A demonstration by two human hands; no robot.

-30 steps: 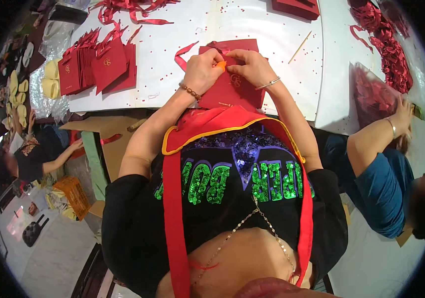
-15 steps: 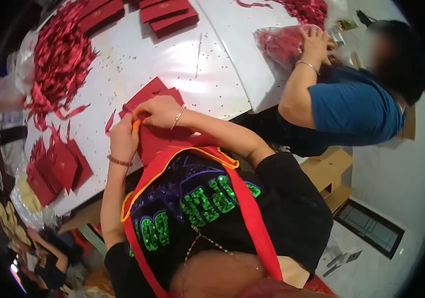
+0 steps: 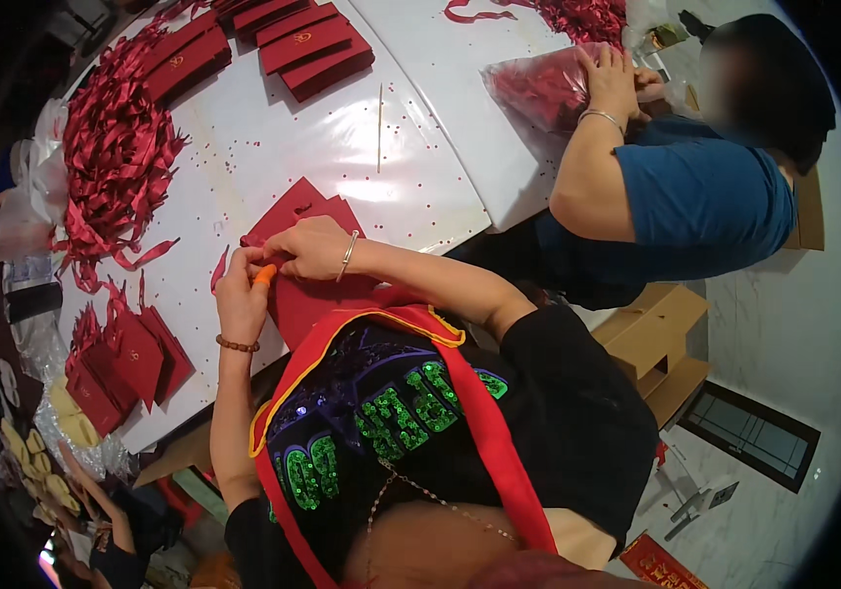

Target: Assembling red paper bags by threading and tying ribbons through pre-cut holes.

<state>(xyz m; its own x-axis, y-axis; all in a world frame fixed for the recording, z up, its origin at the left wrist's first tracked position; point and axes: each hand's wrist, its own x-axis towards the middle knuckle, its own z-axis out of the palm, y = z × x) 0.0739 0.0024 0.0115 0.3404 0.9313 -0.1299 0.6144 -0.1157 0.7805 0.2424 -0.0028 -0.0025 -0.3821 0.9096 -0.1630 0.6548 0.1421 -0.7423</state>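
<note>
Under my hands, at the near edge of the white table, lie flat red paper bags [image 3: 307, 306], with more red pieces fanned out beyond my fingers. My left hand [image 3: 242, 296] is closed in a pinch at a bag's left edge, an orange finger cover [image 3: 265, 274] on one digit. A red ribbon [image 3: 220, 269] pokes out beside its fingertips. Bent over the same spot, my right hand [image 3: 314, 247] pinches at the bag, its fingertips close to the left hand's. Exactly what sits between the fingertips is partly hidden.
A heap of red ribbons [image 3: 121, 162] lies at the left, with finished-looking ribboned bags [image 3: 131, 365] nearer me. Stacks of red bags [image 3: 314, 54] stand at the back. A thin stick [image 3: 380, 128] lies mid-table. On the right a co-worker [image 3: 676, 187] handles a plastic bag of red ribbon [image 3: 543, 88].
The view has shifted slightly. My hands stay at the same bag, fingertips still together, with the left fingers slightly re-angled. The co-worker still grips the plastic bag.
</note>
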